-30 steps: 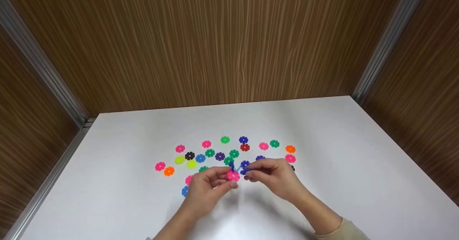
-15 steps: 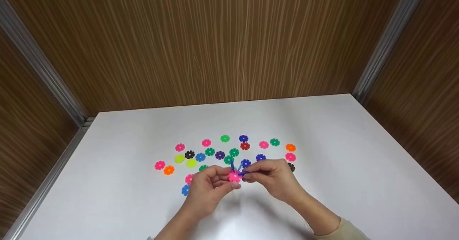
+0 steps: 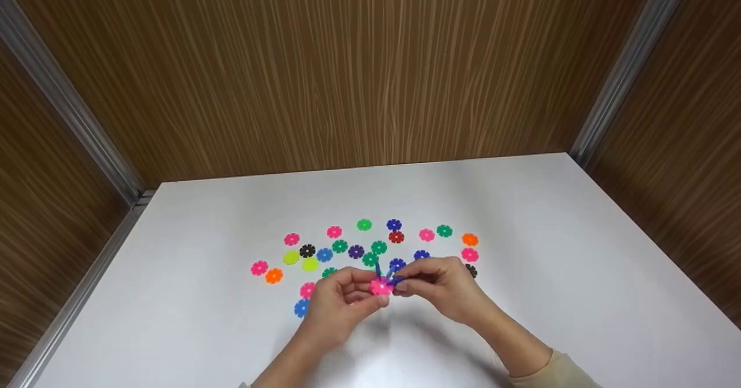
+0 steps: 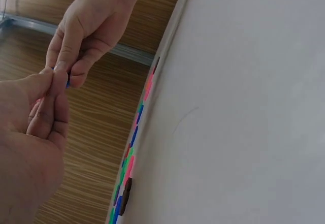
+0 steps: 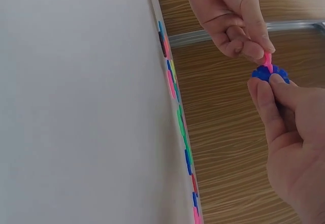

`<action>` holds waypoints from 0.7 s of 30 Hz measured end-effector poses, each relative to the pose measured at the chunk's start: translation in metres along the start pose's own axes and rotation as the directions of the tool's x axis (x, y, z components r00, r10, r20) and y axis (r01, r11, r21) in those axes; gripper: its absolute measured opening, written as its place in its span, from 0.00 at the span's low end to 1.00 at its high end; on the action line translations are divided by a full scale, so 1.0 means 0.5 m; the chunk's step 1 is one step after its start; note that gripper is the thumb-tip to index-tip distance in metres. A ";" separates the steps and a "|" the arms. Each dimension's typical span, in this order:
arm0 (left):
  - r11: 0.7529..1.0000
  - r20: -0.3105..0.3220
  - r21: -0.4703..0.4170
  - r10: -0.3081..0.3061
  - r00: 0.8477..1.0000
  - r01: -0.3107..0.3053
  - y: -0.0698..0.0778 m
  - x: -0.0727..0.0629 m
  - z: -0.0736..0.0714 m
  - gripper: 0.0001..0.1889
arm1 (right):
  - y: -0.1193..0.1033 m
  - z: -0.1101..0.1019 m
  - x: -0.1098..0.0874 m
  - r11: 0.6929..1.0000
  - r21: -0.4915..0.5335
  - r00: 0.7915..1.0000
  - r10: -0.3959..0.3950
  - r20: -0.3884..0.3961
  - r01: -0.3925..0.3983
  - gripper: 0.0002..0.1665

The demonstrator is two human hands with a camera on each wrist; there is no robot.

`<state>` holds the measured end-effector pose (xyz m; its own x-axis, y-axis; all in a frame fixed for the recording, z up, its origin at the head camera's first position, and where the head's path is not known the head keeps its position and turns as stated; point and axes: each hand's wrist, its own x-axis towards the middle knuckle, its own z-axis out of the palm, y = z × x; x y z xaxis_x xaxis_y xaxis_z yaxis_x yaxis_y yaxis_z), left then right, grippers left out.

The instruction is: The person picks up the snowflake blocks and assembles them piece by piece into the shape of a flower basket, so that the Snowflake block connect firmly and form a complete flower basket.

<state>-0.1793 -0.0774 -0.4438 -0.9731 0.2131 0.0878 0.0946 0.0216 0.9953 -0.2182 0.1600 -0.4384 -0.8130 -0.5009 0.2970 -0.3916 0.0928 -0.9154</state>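
Between thumb and fingers, my left hand pinches a pink notched disc, held above the table. Thin blue discs stand out from its upper edge, one dark and one lighter. My right hand pinches a dark blue notched disc by its edge. In the right wrist view this disc meets the pink disc at an angle, edge to edge. From the left wrist view the fingers of both hands hide most of the pieces.
Several loose notched discs lie flat on the white table beyond the hands, among them an orange disc, a black disc and a green disc. Near the back, a blue disc touches a red disc. Wood-patterned panels enclose the table.
A second ago the dark blue disc in my right hand was slightly apart from the pink disc; now they meet. My left hand has shifted slightly right with the pink disc.
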 end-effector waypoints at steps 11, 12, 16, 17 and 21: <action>0.920 0.192 0.333 0.147 0.970 -0.206 0.004 0.002 -0.034 0.31 | 0.001 -0.010 0.001 0.991 0.135 0.985 -0.035 0.167 0.013 0.07; 0.924 0.207 0.321 0.146 0.967 -0.209 0.003 0.003 -0.035 0.29 | -0.001 -0.010 0.001 0.992 0.129 0.986 -0.027 0.165 0.006 0.07; 0.948 0.196 0.254 0.142 0.970 -0.190 -0.001 0.002 -0.036 0.23 | -0.003 -0.025 0.007 0.998 0.059 0.990 0.027 0.137 -0.035 0.11; 0.953 0.179 0.242 0.142 0.973 -0.184 -0.001 0.002 -0.036 0.23 | -0.002 -0.033 0.010 0.999 0.027 0.992 0.043 0.116 -0.046 0.11; 0.960 0.105 0.236 0.127 0.986 -0.148 0.002 0.002 -0.037 0.24 | 0.023 -0.078 0.030 0.985 -0.107 0.991 0.134 -0.021 -0.135 0.11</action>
<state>-0.1842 -0.0950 -0.4420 -0.9258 0.3156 0.2083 0.2849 0.2197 0.9330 -0.2516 0.1871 -0.4338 -0.8668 -0.4661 0.1773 -0.3219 0.2515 -0.9128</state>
